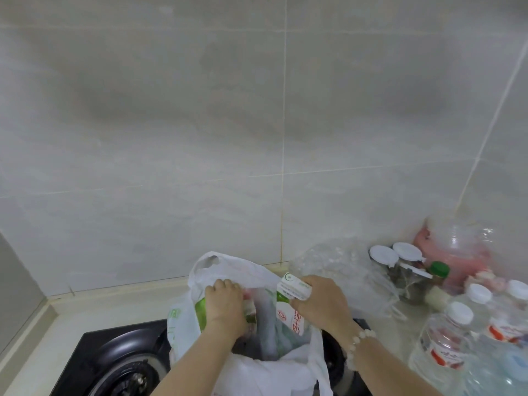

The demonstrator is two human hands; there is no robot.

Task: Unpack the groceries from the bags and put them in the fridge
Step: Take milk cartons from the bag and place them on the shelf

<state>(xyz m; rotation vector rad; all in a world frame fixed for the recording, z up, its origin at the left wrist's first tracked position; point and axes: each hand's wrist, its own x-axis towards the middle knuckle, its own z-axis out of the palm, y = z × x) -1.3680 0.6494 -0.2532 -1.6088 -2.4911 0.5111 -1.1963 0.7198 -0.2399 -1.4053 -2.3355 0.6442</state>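
A white plastic grocery bag [251, 370] stands open on the black gas stove [114, 361]. My right hand [323, 304] grips the top of a white and green milk carton [291, 295] that sticks up out of the bag. My left hand [225, 304] reaches into the bag's left side and holds a green and red packet [200, 310], partly hidden under the fingers and the plastic. The fridge is out of view.
Several water bottles with white caps [445, 344] stand at the right on the counter. Jars with white lids [400, 261], a clear plastic bag [331, 258] and a pink bag [463, 252] fill the back right corner. A tiled wall [257, 124] rises behind.
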